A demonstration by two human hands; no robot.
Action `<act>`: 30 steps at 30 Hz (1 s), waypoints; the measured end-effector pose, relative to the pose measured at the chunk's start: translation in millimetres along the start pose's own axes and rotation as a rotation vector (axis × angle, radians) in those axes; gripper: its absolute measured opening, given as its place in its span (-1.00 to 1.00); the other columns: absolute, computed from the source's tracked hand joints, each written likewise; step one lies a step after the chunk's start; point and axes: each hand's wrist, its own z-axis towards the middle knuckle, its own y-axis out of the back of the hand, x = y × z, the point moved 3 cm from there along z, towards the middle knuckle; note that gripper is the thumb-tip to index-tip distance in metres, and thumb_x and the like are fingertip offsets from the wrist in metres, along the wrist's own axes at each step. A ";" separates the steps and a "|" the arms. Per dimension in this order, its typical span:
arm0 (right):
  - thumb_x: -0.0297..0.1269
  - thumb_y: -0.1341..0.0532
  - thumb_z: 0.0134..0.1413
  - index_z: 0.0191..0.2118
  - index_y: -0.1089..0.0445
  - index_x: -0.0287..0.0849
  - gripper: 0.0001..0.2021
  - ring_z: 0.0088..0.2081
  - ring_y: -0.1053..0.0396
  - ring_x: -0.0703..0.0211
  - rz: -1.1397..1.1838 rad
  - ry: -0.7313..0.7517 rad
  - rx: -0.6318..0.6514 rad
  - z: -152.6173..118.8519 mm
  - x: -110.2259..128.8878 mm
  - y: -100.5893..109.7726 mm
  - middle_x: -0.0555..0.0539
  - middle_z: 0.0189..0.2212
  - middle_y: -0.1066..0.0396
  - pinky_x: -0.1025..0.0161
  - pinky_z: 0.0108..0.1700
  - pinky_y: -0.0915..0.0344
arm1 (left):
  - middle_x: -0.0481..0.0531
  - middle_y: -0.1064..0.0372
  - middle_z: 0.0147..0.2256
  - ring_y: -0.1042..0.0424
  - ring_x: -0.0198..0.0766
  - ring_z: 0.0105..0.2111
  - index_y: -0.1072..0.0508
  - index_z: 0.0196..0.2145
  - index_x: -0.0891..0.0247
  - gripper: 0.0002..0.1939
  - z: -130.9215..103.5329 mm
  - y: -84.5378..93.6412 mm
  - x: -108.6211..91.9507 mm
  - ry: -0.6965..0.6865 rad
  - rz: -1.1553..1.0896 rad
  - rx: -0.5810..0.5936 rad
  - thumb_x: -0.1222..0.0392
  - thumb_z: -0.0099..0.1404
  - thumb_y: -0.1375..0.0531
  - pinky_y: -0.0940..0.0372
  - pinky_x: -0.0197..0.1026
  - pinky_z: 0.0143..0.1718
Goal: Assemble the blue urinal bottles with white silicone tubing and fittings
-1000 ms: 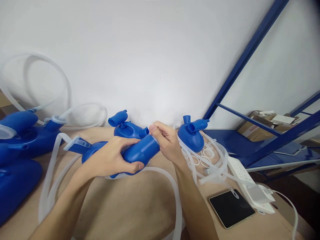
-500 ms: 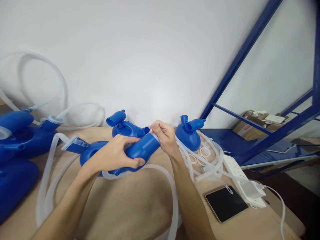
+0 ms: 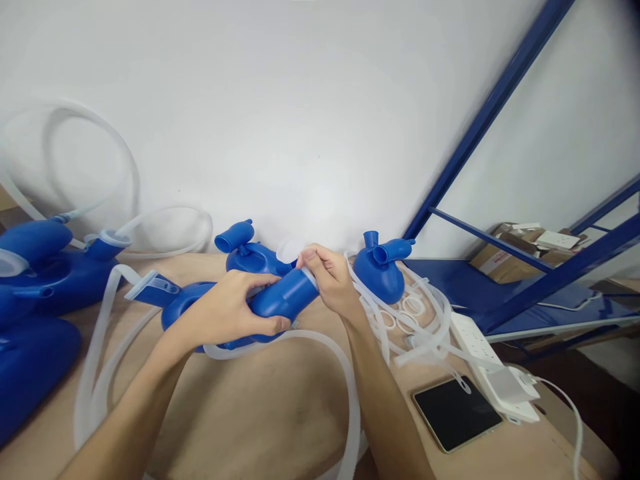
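Blue tube (image 3: 287,297) is left of the power strip (image 3: 477,353), up off the table (image 3: 245,407). Our left hand (image 3: 220,310) wraps its body, thumb along the near side; our right hand (image 3: 327,277) is closed narrow at its mouth, fingers bunched on a pale ring (image 3: 310,275). A pale cap (image 3: 288,251) tips up there, further from the power strip than our right hand; can't tell if it joins the ring.

Risks, our guess: smooth plastic could turn in our left hand if the right pushes hard; the ring could seat crooked if pressed on one side only; the bendy hose (image 3: 350,393), left of the power strip, could snag our right forearm.

Materials: tube looks stiff, semi-gloss, round, open-ended. Hose is milky, rubbery, curved. Blue bottle (image 3: 380,277), beyond and left of the power strip, is rounded, hollow-looking. Thin loose rings (image 3: 413,305) and tangled tubing (image 3: 437,327) lie just left of the power strip.
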 end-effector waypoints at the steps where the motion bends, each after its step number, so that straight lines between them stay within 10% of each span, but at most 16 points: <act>1: 0.28 -0.13 0.36 -0.37 -0.43 -0.12 -0.45 -0.47 -0.20 0.24 0.027 -0.013 -0.009 0.2 -0.4 -1.7 0.06 -0.53 -0.26 0.27 -0.39 -0.14 | -0.15 -0.34 -0.49 -0.23 -0.29 -0.49 -0.60 -0.28 0.18 -0.71 0.7 -0.9 -0.7 -0.003 -0.003 0.008 -0.06 0.15 -0.33 -0.12 -0.23 -0.42; 9: 0.40 -0.21 0.20 -0.42 -0.22 -0.05 -0.43 -0.65 0.15 0.34 0.386 -0.111 0.000 8.3 -12.4 7.1 0.21 -0.67 0.07 0.31 -0.57 0.08 | -0.06 -0.59 -0.22 -0.51 -0.13 -0.26 -0.64 -0.14 0.12 -0.61 -5.7 4.8 10.9 -0.104 0.058 0.036 0.09 0.02 -0.37 -0.35 -0.21 -0.20; 15: 0.18 -0.18 0.33 -0.40 -0.36 -0.09 -0.55 -0.53 -0.08 0.25 -0.298 -0.129 -0.174 -21.7 8.7 97.8 0.08 -0.56 -0.16 0.25 -0.45 -0.03 | -0.01 -0.64 -0.11 -0.58 0.02 -0.14 -0.63 0.01 0.09 -0.49 -12.2 16.2 27.4 -0.024 0.131 -0.027 -0.08 0.10 -0.38 -0.45 -0.15 -0.11; 22: -0.02 -0.15 0.19 -0.52 -0.45 -0.12 -0.64 -0.37 -0.39 0.06 -0.909 -0.669 -0.287 -87.5 -38.2 219.9 -0.07 -0.49 -0.49 0.18 -0.30 -0.20 | 0.00 -0.61 0.05 -0.56 0.07 0.00 -0.57 0.17 0.05 -0.30 -10.2 12.7 30.1 0.031 0.143 0.063 -0.33 0.18 -0.34 -0.46 -0.09 0.02; 27: -0.14 -0.21 0.03 -0.60 -0.48 -0.14 -0.71 -0.54 -0.40 0.02 -0.904 -0.872 -0.350 -117.7 -81.8 253.5 -0.07 -0.68 -0.40 0.14 -0.39 -0.29 | 0.04 -0.59 0.08 -0.54 0.13 0.04 -0.53 0.23 0.04 -0.20 -10.7 11.3 33.6 0.082 0.162 0.081 -0.45 0.17 -0.31 -0.43 0.00 0.11; 30: -0.11 -0.23 0.08 -0.31 -0.62 -0.24 -0.69 -0.32 -0.59 -0.20 -0.924 -0.908 -0.466 -125.7 -89.9 260.0 -0.27 -0.43 -0.61 -0.01 -0.19 -0.45 | 0.07 -0.57 0.11 -0.52 0.17 0.09 -0.50 0.26 0.04 -0.12 -11.0 10.6 36.4 0.121 0.167 0.072 -0.50 0.14 -0.30 -0.40 0.06 0.16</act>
